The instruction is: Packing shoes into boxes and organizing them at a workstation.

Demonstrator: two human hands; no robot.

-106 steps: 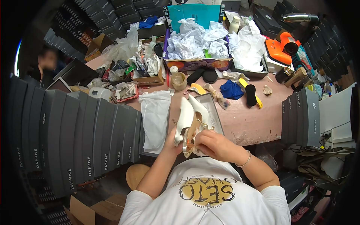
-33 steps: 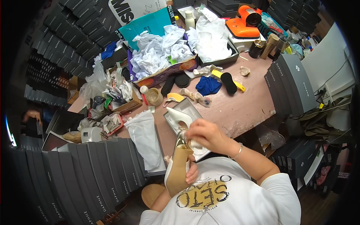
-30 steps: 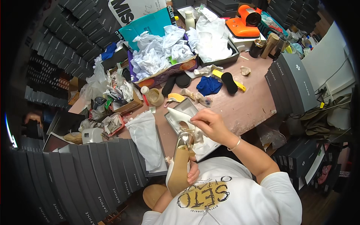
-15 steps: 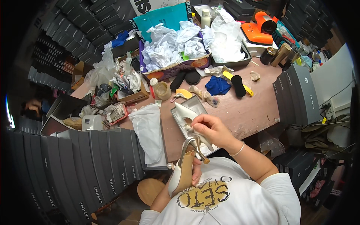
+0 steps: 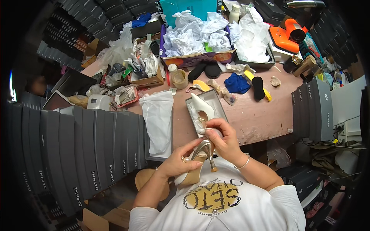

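A white pointed high-heeled shoe [image 5: 206,106] lies toe outward over a grey shoebox [image 5: 190,109]. A second high-heeled shoe [image 5: 190,178] rests against my shirt, its beige sole showing and its metallic heel sticking out. My left hand [image 5: 183,158], with a pearl ring, grips this nearer shoe by its back part, thumb across it and index finger stretched toward the other hand. My right hand [image 5: 222,139] is closed in a pinch just above the heel, at the rear of the farther shoe. What lies between its thumb and fingers is too small to make out.
Stacked grey shoeboxes stand at the left [image 5: 88,154] and right [image 5: 314,109]. White tissue [image 5: 156,119] lies in an open box. Behind are a jar [image 5: 179,79], a blue cloth [image 5: 237,83], a black-headed yellow brush [image 5: 258,88], a paper-filled carton [image 5: 196,59] and an orange device [image 5: 284,39].
My left hand has come up from under the nearer shoe to its heel end, close to my right hand. The right hand keeps its pinch. The whole view has shifted a little.
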